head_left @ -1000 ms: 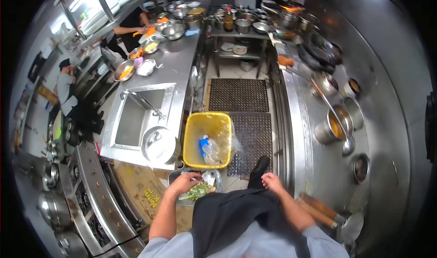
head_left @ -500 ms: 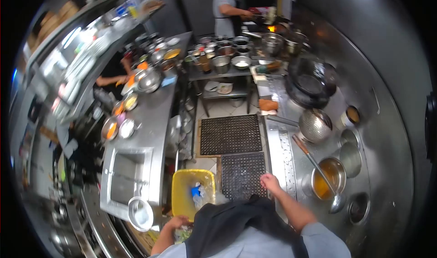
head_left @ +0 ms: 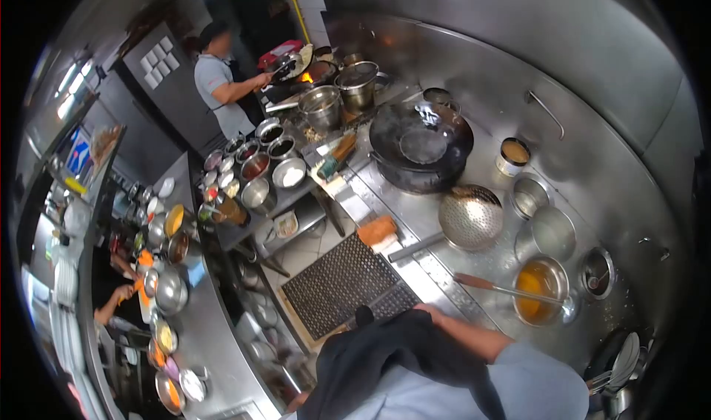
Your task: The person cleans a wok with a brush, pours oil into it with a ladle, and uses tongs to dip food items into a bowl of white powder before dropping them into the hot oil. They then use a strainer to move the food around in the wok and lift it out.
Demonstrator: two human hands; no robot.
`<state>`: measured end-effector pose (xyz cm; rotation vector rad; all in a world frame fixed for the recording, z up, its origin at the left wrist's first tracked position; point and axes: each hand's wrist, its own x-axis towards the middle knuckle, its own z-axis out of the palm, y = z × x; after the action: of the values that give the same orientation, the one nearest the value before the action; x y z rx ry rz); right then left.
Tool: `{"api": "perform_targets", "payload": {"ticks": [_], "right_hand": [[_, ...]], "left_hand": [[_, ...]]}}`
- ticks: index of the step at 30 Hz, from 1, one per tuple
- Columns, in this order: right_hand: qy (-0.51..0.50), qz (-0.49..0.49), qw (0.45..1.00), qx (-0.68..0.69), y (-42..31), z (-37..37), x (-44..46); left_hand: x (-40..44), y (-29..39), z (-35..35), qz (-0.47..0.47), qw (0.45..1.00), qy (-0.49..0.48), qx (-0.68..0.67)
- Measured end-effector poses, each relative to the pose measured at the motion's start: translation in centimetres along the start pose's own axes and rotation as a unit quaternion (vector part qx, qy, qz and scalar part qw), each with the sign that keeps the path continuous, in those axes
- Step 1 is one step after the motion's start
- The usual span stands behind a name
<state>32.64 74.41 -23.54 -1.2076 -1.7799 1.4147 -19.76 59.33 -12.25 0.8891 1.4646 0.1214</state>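
Observation:
My right hand is low in front of my dark apron, close to the steel stove counter; its fingers are mostly hidden by the apron. Of my left arm only a small patch of skin shows beside the apron at the bottom, and the hand cannot be made out. On the counter nearest my right hand, a ladle with a wooden handle lies across a pot of yellow-orange liquid. A perforated metal strainer rests further forward, near an orange cloth.
A black wok sits on the stove, with a can and metal pots to its right. Black mats cover the floor. A co-worker holds a pan over a flame. Another person's hand works at the left counter.
My view has swung right towards the stove. The yellow bin and the sink basin have mostly left the view. My right hand has drawn in against the apron.

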Motion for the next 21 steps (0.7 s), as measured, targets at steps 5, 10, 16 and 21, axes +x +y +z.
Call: {"api": "perform_targets", "payload": {"ticks": [5, 10, 16, 21], "right_hand": [[0.056, 0.216, 0.974, -0.035, -2.1, 2.8, 7.3], [0.060, 0.220, 0.972, -0.052, -3.2, 3.7, 13.4], [0.066, 0.288, 0.950, 0.106, -0.1, 5.2, 18.4], [0.235, 0.471, 0.741, 0.417, 2.7, 8.0, 20.9]], "left_hand": [[9.9, 12.9, -19.4, -0.053, 0.996, -0.070, 0.008], [15.2, 30.2, -26.8, -0.010, 0.995, 0.080, 0.063], [16.2, 38.1, -24.9, 0.040, 0.988, 0.045, 0.143], [17.5, 37.4, -27.1, 0.076, 0.961, -0.121, 0.236]]}}
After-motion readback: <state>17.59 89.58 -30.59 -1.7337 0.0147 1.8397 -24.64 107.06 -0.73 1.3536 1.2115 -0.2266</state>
